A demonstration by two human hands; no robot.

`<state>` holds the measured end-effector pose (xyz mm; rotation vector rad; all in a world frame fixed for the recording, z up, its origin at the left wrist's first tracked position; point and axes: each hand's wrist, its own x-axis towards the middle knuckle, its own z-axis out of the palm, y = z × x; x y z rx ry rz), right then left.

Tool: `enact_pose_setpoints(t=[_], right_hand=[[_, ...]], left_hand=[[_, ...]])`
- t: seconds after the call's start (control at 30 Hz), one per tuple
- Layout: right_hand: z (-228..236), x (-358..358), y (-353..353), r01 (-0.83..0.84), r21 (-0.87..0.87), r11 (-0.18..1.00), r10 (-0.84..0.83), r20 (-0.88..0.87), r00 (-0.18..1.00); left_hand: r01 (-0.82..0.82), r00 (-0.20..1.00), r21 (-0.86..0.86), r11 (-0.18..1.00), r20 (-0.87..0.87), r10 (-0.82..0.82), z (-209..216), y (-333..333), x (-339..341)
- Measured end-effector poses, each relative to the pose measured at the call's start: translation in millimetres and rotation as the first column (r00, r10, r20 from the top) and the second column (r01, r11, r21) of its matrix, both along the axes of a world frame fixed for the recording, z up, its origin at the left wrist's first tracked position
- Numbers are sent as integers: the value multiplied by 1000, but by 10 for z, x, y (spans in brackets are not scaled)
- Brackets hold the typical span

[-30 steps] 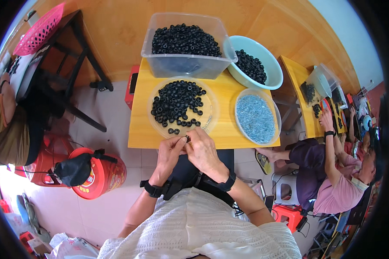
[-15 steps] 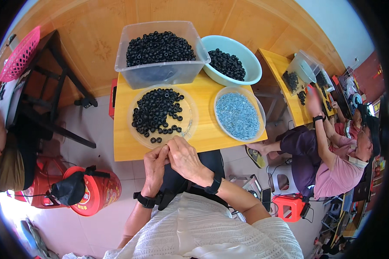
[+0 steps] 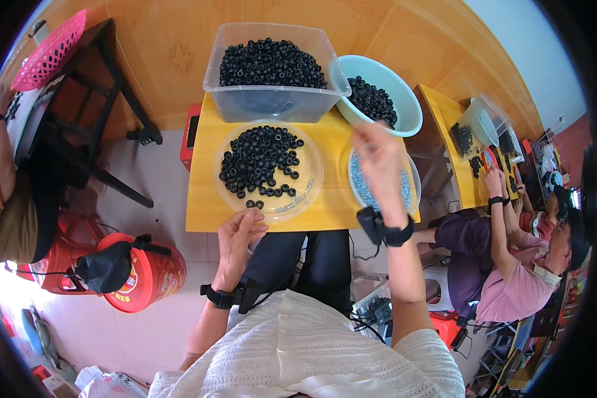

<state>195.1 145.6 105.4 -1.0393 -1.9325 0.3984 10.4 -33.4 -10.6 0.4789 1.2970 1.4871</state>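
Note:
My left hand (image 3: 239,235) is at the table's near edge, by the rim of a shallow clear plate (image 3: 316,166). Its fingers are pressed together; whatever lies between them is hidden. Small black ring-shaped pieces (image 3: 255,156) are heaped in the plate, a few of them strung out along its near side. Beside them lie some tiny clear bluish bits (image 3: 297,200). My right hand (image 3: 381,156), smeared by motion, hangs over a round clear dish of small pale-blue glassy pieces (image 3: 360,184) and covers part of it. Whether it holds anything does not show.
Behind the plate stand a clear plastic box (image 3: 272,103) and a light-blue basin (image 3: 412,123), both holding black pieces. To the left are a dark stool (image 3: 106,99) and a red bucket (image 3: 169,275). A person in pink (image 3: 511,292) works at another table (image 3: 467,186) on the right.
My hands were together at the plate's near edge. The right hand has since moved away, right and forward, over the blue pieces; the left has stayed near the plate. The view has shifted slightly.

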Motion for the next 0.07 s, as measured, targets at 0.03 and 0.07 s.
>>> enact_pose_setpoints(t=[0.03, 0.07], right_hand=[[-190, 17, -75, -47, -86, 995, 72, 317, 946], [-262, 73, -37, -46, -86, 995, 71, 321, 944]], left_hand=[[1, 1000, 0, 1000, 4, -1, -1, 7, 8], [15, 1000, 8, 1000, 8, -15, 4, 14, 15]])
